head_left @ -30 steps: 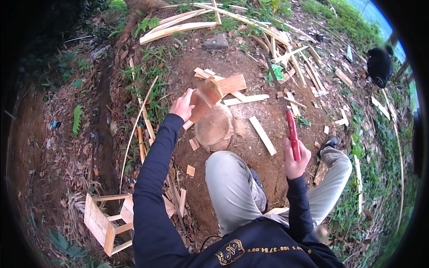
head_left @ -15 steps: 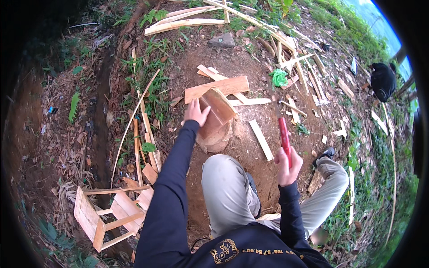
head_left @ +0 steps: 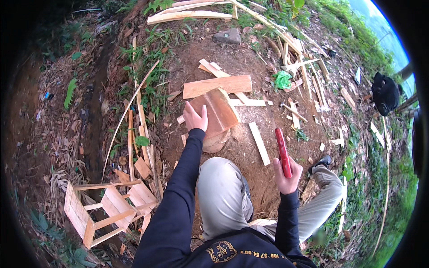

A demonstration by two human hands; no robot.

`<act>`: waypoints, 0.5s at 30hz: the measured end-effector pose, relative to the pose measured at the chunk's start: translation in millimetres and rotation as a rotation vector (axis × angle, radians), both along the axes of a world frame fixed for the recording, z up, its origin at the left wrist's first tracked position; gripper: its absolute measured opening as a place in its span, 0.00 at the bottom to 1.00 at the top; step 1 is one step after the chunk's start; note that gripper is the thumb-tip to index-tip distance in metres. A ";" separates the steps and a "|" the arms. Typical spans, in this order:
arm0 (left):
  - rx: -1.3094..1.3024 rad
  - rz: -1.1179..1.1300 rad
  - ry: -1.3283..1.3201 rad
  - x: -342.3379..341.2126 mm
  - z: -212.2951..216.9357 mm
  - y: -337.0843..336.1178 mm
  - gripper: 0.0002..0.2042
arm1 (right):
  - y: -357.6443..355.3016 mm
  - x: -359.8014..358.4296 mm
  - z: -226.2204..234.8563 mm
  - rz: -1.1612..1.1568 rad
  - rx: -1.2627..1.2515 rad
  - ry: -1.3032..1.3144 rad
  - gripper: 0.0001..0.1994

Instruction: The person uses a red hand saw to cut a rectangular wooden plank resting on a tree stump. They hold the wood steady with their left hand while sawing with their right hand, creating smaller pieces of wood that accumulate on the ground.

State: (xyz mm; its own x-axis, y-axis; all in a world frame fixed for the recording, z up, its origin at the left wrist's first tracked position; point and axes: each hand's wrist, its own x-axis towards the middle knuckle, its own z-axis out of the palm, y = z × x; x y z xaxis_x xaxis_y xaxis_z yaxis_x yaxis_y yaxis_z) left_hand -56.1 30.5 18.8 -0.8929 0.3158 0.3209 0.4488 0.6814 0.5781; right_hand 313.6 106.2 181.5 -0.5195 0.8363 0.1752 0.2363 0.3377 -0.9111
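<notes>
A thick reddish-brown wooden block [head_left: 220, 114] with a pale line across its face rests on a tree stump [head_left: 216, 143]. My left hand [head_left: 195, 118] lies against the block's left side, thumb and fingers spread apart. To the right, my right hand [head_left: 288, 176] is closed round the red handle of a hand saw [head_left: 281, 149]. The saw's thin dark blade points away from me and stays apart from the block. Just beyond the block lies a flat plank [head_left: 219, 86] across other thin wood strips.
A hammer [head_left: 295, 112] lies on the dirt beside a green plastic bag [head_left: 282, 80]. One loose strip [head_left: 259, 143] sits right of the stump. A wooden frame [head_left: 103, 213] stands at lower left. Long slats [head_left: 190, 15] lie far off, and a dark bundle [head_left: 385, 93] at far right.
The block has turned under my left hand, so its broad face shows more. My left fingers have spread wider. The saw in my right hand has come slightly nearer to me.
</notes>
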 end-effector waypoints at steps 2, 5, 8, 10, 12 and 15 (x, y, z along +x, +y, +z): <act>-0.113 0.005 -0.008 9.0 1.7 5.4 0.42 | -8.3 -13.5 -11.6 -0.025 -0.314 0.173 0.08; -0.269 -0.013 0.054 28.1 11.8 13.8 0.41 | -18.0 -41.7 -24.1 0.062 -0.303 0.182 0.08; -0.297 -0.194 0.291 30.0 13.0 11.0 0.38 | -20.5 -68.4 -43.5 0.132 -0.126 0.123 0.07; -0.339 -0.240 0.285 26.7 3.3 0.1 0.37 | -27.4 -92.0 -45.2 0.187 -0.057 0.117 0.07; -0.330 -0.270 0.233 29.8 -2.1 0.1 0.37 | -33.6 -108.4 -48.8 0.220 -0.065 0.110 0.07; -0.280 -0.286 0.212 32.0 -1.4 5.7 0.37 | -34.7 -123.2 -60.2 0.228 -0.040 0.104 0.08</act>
